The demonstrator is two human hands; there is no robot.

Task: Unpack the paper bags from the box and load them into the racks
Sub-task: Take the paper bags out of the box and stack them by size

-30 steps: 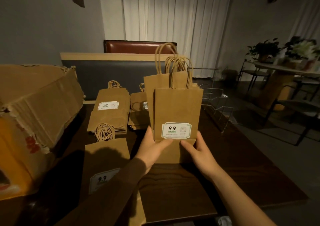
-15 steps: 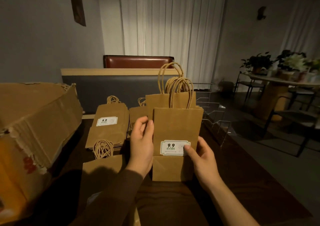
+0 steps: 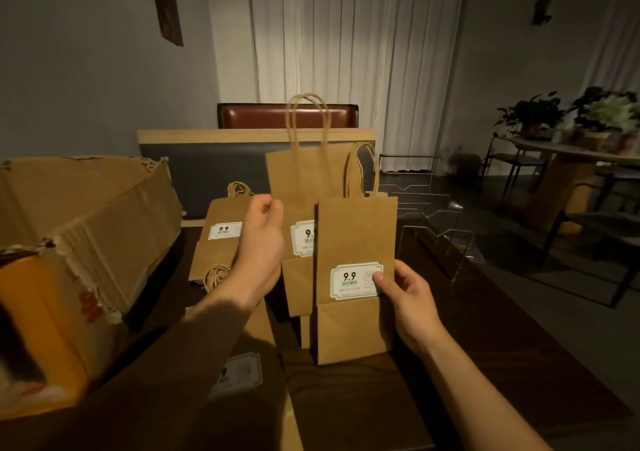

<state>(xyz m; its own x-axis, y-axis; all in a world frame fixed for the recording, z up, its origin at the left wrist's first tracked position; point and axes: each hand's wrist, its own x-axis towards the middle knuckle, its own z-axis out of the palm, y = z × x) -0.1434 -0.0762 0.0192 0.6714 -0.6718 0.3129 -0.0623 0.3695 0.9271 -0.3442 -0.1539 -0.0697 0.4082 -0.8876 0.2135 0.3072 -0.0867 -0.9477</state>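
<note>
- Box [image 3: 79, 242]: torn cardboard, far left on the table [image 3: 519, 364], flap open, well left of the front bag.
- Flat stack [image 3: 221, 239]: bags lying on the table w/ "9.9" label up, left of & behind the front bag, betw. box and front bag; twine handles at near end.
- Near bag [image 3: 242, 374]: lies flat at bottom, below-left of the front bag, partly under the left sleeve; label half in shadow.
- Left hand [image 3: 259, 242]: raised, fingers curled, thumb & fingertips pinching the left edge of the back bag near its top.
- Back bag [image 3: 301, 187]: upright, just behind & left of the front bag, overlapped by it; label half hidden; handle loop stands tall.
- Front bag [image 3: 353, 277]: upright, bottom fold on the table; "9.9" label faces the camera. More bags seem stacked behind it, count unclear.
- Right hand [image 3: 408, 298]: grips the front bag's right edge, thumb on the label's right end, fingers behind.
- Rack [image 3: 433, 218]: wire dividers, right of & behind the front bag, on the table's far right part; no bag seen in its slots.
- Round table w/ plants [image 3: 568, 145]: far right, well apart from the front bag.
</note>
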